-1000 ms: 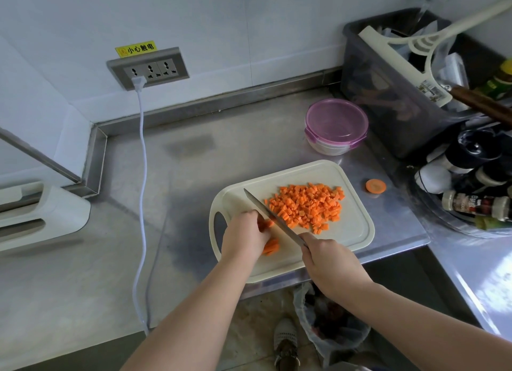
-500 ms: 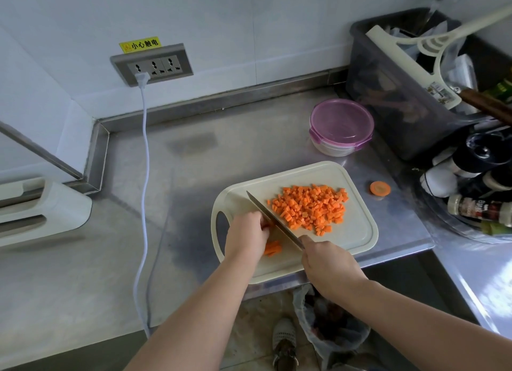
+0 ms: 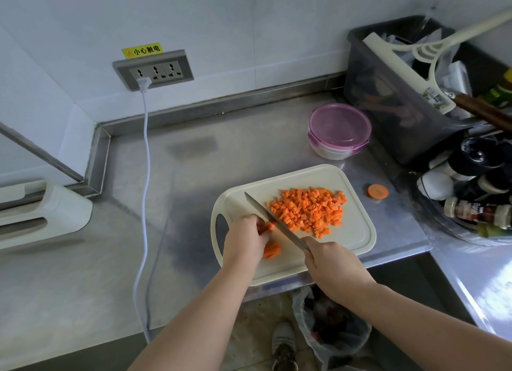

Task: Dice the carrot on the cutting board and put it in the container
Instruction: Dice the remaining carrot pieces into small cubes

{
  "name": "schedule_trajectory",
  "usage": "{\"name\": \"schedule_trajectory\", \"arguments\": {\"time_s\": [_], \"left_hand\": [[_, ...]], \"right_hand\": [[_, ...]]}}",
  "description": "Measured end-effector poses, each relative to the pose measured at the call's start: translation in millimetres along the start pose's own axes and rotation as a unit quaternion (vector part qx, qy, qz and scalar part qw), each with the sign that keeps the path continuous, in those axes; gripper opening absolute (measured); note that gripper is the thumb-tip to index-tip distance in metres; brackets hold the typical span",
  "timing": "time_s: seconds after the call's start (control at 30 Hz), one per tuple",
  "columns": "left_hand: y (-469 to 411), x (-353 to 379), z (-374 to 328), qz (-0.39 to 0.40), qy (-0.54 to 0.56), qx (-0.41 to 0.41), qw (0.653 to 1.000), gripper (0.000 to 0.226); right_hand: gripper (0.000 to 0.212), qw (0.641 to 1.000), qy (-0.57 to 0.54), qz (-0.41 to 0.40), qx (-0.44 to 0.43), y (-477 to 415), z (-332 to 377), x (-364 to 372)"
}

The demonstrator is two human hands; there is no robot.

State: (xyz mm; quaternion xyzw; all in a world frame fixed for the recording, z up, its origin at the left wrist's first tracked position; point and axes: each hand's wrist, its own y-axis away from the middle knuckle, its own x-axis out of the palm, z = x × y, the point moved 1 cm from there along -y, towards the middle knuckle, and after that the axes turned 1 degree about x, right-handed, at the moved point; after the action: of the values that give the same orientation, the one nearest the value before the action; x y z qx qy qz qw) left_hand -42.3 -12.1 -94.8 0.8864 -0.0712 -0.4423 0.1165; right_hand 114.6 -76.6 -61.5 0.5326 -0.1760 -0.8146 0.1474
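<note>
The diced carrot (image 3: 310, 211) lies in a loose heap on the far right half of the cutting board (image 3: 352, 232). The carrot strips (image 3: 272, 250), not yet diced, lie at the board's near left. My left hand (image 3: 243, 243) holds them down, its fingers curled over their far end. My right hand (image 3: 331, 265) is wrapped round the handle of the knife (image 3: 273, 221). The blade slants across the board between the strips and the heap, its tip pointing to the board's far left corner; I cannot tell whether the edge touches the board. The board sits on the steel bench (image 3: 166, 190) at its front edge, handle hole to the left. A round carrot end (image 3: 377, 191) lies on the bench just right of the board. Beyond the board's far right corner stands the container (image 3: 339, 129), its purple lid on. A grey bin (image 3: 388, 101) of utensils is behind that, and spice bottles (image 3: 476, 212) are to the board's right. A white cord (image 3: 145, 176) runs down the bench well left of the board.
</note>
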Motion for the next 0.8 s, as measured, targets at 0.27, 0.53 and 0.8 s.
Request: {"name": "schedule_trajectory", "arguments": {"time_s": [0.27,0.53,0.8], "left_hand": [[-0.9,-0.3,0.0,-0.004,-0.038,0.006,0.999,0.017],[-4.1,2.1,1.0,0.003,-0.035,0.004,0.999,0.012],[-5.2,1.5,1.2,-0.007,-0.053,0.001,0.999,0.014]], "right_hand": [[0.030,1.000,0.013,0.017,-0.002,-2.2,4.0,0.7],[0.030,1.000,0.014,0.017,-0.009,-4.6,4.2,1.1],[0.037,0.999,0.033,0.025,-0.012,-6.9,4.5,3.3]]}}
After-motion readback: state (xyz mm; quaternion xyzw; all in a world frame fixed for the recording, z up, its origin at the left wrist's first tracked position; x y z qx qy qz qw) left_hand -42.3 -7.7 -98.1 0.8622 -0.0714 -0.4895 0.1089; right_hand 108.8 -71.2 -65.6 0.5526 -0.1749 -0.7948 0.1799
